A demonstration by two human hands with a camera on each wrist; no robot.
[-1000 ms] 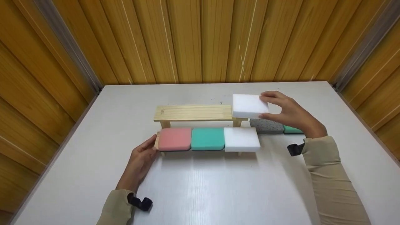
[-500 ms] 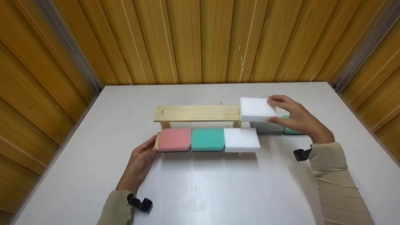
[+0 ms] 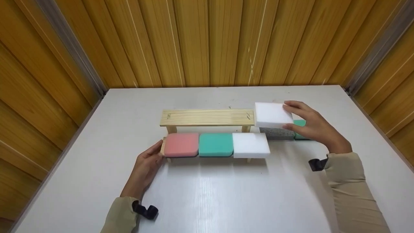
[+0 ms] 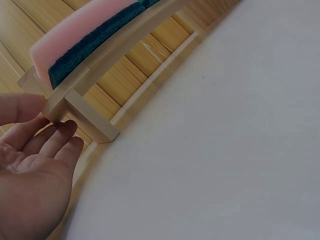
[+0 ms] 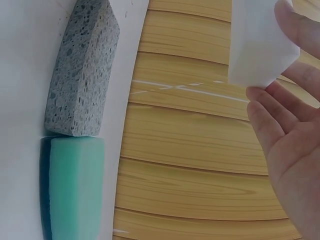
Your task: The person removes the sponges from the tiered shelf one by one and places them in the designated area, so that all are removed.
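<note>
My right hand (image 3: 312, 124) holds a white sponge (image 3: 271, 115) by its right end, thumb on the near side and fingers on the far side. The sponge is raised just right of the bare back tier (image 3: 207, 117) of a wooden stand (image 4: 95, 117). On the front tier sit a pink sponge (image 3: 181, 144), a green sponge (image 3: 216, 144) and a second white sponge (image 3: 250, 143), side by side. My left hand (image 3: 147, 163) pinches the left end of that tier; in the left wrist view the thumb is at its top and the fingers are below.
Right of the stand, a grey speckled sponge (image 5: 82, 70) and another green sponge (image 5: 75, 190) with a dark scouring layer lie end to end on the white table (image 3: 207, 200). Wood-patterned panels (image 3: 207, 42) enclose the back and sides.
My right hand has moved right and slightly nearer with the white sponge, from over the back tier's right end to just beyond it. My left hand stays in place.
</note>
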